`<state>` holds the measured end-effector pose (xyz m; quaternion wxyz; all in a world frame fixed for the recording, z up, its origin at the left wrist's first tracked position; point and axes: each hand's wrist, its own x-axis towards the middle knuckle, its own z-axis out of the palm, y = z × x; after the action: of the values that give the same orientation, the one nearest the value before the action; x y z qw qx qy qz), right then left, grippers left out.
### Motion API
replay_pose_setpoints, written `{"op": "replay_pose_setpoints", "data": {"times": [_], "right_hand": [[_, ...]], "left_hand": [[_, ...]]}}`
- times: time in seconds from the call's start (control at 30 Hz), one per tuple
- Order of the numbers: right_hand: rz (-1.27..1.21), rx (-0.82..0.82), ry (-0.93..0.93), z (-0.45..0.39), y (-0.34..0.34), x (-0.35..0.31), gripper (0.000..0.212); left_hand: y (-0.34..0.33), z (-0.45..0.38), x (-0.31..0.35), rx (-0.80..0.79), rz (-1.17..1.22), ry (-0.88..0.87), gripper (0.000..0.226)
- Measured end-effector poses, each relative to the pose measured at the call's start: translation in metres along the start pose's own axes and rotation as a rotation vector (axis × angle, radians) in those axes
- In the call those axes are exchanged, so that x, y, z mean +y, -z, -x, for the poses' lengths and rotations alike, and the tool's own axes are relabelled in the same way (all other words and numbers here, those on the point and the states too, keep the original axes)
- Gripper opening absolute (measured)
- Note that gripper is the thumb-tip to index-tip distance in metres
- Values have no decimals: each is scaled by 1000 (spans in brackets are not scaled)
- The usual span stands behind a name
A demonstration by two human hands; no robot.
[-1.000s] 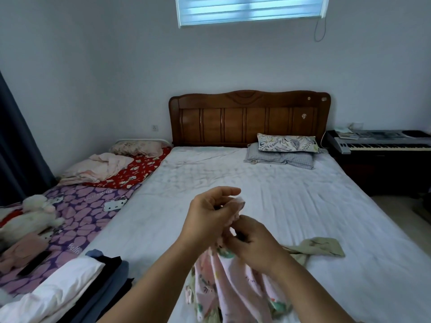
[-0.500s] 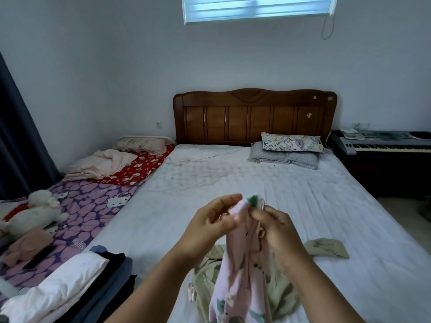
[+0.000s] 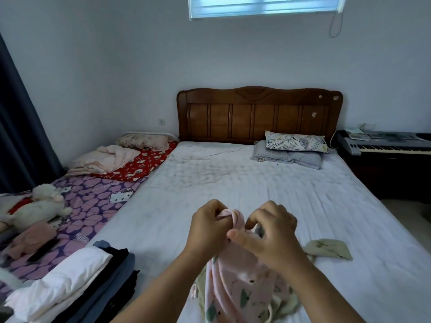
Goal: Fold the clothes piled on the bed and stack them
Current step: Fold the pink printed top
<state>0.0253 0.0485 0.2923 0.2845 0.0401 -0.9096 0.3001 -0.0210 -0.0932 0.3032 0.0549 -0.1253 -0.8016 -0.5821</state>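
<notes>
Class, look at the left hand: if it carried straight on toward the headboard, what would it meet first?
Probably nothing soon: beyond the left hand, gripping the pink printed garment, lies bare white bedsheet; the brown wooden headboard comes first, though depth is unclear.

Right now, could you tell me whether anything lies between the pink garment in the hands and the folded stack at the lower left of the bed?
Nothing visible does. Only bare white sheet separates the pink garment from the folded stack.
</notes>
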Motion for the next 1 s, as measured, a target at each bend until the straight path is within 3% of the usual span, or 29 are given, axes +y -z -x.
{"op": "replay_pose_setpoints", "data": {"times": [0.1,0.3,0.37,0.43,0.5,0.63,0.73,0.8,0.9,1.0], "right_hand": [[41,-136,37,-1,-2,-5,64],[119,-224,-16,0,-7,-9,37],[214,-172,-73,0,-16,-9,31],[297,20,-99,2,-26,-4,32],[233,121,-192,1,-29,3,40],[10,14,-365,-3,-16,16,30],[-346,-59,-501,-4,-4,23,43],[-567,-92,-586,-5,-4,22,50],[-727,-93,-631,-7,-4,14,28],[-742,-76,-649,-9,-2,13,33]], "left_hand": [[3,-2,4,-36,1,26,23],[2,2,12,-114,-69,93,29],[-1,7,15,-125,-62,62,32],[-5,10,15,-105,-59,44,34],[-6,11,13,-98,-80,20,36],[8,2,7,-302,70,48,22],[26,-10,-10,-439,268,154,35],[25,-15,-22,-322,166,78,28],[12,-9,-35,-80,-178,-258,26],[2,4,-37,-64,-258,-551,5]]}}
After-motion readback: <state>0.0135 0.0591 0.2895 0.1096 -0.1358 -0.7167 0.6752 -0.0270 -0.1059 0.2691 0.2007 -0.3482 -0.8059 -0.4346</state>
